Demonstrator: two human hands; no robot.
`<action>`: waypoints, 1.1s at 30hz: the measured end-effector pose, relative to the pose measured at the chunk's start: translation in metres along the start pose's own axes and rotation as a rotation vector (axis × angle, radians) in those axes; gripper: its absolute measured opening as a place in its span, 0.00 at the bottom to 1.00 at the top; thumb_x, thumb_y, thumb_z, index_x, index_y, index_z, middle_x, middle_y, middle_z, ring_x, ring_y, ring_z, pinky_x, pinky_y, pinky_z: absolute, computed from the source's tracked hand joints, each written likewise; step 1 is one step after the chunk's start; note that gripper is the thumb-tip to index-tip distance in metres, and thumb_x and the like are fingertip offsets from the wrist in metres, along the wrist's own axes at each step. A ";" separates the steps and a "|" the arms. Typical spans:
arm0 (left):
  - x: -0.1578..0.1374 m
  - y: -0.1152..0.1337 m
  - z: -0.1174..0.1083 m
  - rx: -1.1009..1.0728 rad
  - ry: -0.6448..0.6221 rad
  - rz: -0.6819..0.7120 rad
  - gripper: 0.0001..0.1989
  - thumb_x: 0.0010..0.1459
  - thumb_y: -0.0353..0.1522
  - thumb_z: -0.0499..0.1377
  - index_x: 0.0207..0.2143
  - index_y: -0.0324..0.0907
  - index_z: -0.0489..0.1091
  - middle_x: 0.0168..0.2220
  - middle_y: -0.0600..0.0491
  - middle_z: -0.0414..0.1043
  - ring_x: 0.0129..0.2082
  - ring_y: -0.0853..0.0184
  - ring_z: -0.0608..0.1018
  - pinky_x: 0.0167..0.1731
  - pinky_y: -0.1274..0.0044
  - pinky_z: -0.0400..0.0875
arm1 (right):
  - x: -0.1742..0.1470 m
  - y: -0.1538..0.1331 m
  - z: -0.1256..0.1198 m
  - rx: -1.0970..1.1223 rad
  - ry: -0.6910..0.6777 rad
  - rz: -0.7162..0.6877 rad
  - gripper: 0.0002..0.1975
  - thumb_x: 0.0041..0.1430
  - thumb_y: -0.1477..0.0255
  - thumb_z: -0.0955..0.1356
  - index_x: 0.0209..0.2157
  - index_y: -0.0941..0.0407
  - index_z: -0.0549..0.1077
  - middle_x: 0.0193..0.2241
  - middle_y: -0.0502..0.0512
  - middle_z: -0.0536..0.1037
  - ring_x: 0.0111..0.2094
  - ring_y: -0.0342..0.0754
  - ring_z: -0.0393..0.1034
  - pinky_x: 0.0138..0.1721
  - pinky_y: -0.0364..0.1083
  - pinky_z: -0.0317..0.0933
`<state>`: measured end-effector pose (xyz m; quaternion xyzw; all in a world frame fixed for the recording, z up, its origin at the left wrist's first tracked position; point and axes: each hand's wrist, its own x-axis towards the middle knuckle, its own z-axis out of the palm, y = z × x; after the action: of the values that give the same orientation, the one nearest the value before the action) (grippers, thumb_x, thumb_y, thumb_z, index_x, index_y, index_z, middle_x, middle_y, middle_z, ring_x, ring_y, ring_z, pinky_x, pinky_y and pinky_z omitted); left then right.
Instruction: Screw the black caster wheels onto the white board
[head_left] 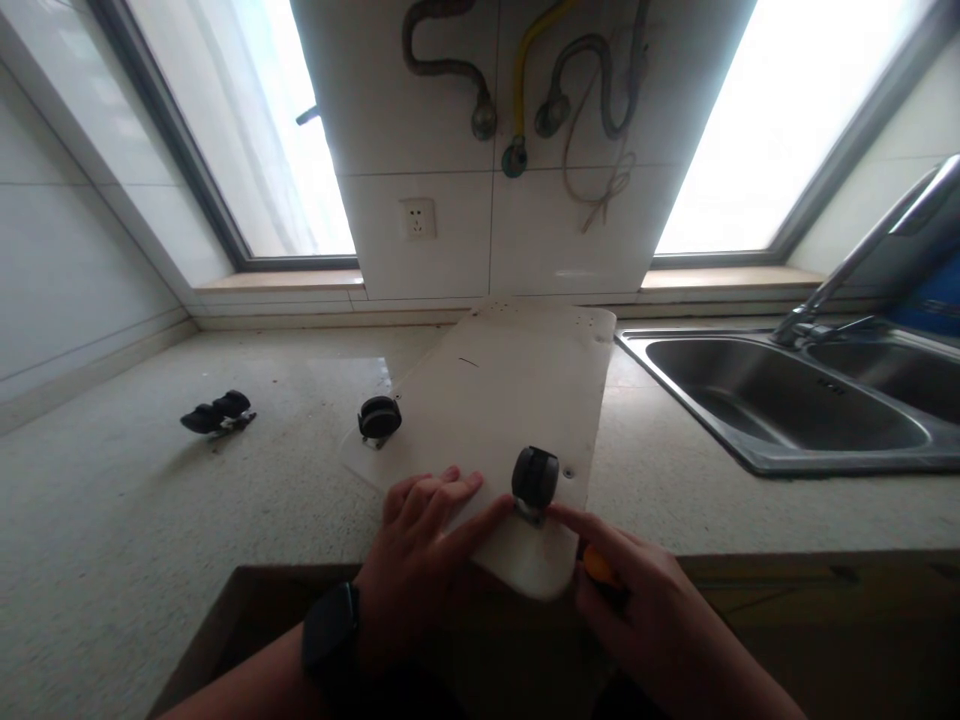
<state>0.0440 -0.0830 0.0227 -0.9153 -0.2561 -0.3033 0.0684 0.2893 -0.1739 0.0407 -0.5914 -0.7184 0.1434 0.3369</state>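
Closest to you is the one dark watch [330, 625] on your left wrist, short of the white board [517, 380] that lies on the countertop [300, 500]. Two black casters stand on that board: the near caster [535, 478] by its near end, between your hands, and the left caster [379, 417] at its left corner. Two more black wheels [232, 403] lie loose, well to the left of the board — you cannot tell whether they make one caster or two.

Right of the board is one steel sink [750, 460] with two basins and one faucet [840, 270]; the sink's rim comes close against the board's far right corner and crowds that side. On the wall beyond the board are one socket [418, 218], two grey hoses [604, 60], one yellow hose [525, 60] and a thin looped cord [600, 190], with two windows [247, 120] flanking them.

Your left hand [424, 530] lies on the board, fingers loosely bent and slightly parted, one digit reaching to the near caster's base. Your right hand [634, 570] points a straight finger at the base's other side — its remaining fingers curl around an orange item [598, 563], mostly hidden, just off the board's right edge.
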 end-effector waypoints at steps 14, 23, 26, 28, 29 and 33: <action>-0.001 0.000 0.001 0.007 -0.009 -0.010 0.29 0.66 0.42 0.60 0.67 0.50 0.63 0.59 0.44 0.70 0.58 0.50 0.68 0.55 0.61 0.55 | -0.001 0.000 0.000 -0.007 -0.020 0.005 0.28 0.58 0.76 0.63 0.61 0.52 0.70 0.45 0.59 0.83 0.42 0.49 0.80 0.44 0.45 0.72; -0.002 0.001 0.003 -0.020 0.007 -0.025 0.27 0.66 0.43 0.60 0.64 0.48 0.66 0.58 0.45 0.71 0.58 0.52 0.69 0.56 0.62 0.55 | -0.002 -0.001 -0.005 0.012 -0.081 -0.029 0.26 0.56 0.79 0.62 0.55 0.49 0.73 0.47 0.55 0.81 0.44 0.46 0.79 0.45 0.43 0.71; -0.001 0.001 0.002 -0.023 0.008 -0.020 0.25 0.67 0.44 0.59 0.63 0.47 0.67 0.58 0.44 0.72 0.58 0.51 0.68 0.56 0.62 0.55 | -0.001 -0.002 -0.006 0.023 -0.102 -0.042 0.26 0.58 0.79 0.62 0.56 0.49 0.73 0.49 0.56 0.81 0.43 0.46 0.80 0.43 0.42 0.71; 0.000 0.001 0.002 -0.023 0.015 -0.010 0.25 0.67 0.44 0.59 0.63 0.46 0.68 0.58 0.44 0.72 0.58 0.51 0.69 0.56 0.62 0.55 | 0.000 -0.002 -0.005 0.021 -0.093 -0.045 0.26 0.58 0.79 0.62 0.57 0.50 0.73 0.48 0.57 0.81 0.43 0.46 0.80 0.42 0.42 0.71; 0.001 0.001 0.001 -0.023 0.023 -0.009 0.25 0.67 0.44 0.59 0.62 0.46 0.68 0.57 0.44 0.72 0.58 0.51 0.69 0.56 0.62 0.55 | 0.000 -0.002 -0.005 0.018 -0.089 -0.046 0.26 0.58 0.79 0.62 0.57 0.50 0.73 0.48 0.57 0.81 0.43 0.46 0.80 0.42 0.42 0.71; 0.002 0.002 0.000 -0.014 0.030 -0.004 0.24 0.67 0.44 0.58 0.62 0.47 0.69 0.57 0.44 0.72 0.57 0.51 0.69 0.56 0.62 0.55 | -0.001 0.000 -0.002 0.019 -0.071 -0.069 0.26 0.58 0.80 0.62 0.57 0.50 0.73 0.47 0.56 0.82 0.41 0.46 0.80 0.41 0.41 0.71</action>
<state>0.0463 -0.0835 0.0239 -0.9104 -0.2550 -0.3191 0.0654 0.2907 -0.1749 0.0425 -0.5577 -0.7485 0.1596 0.3215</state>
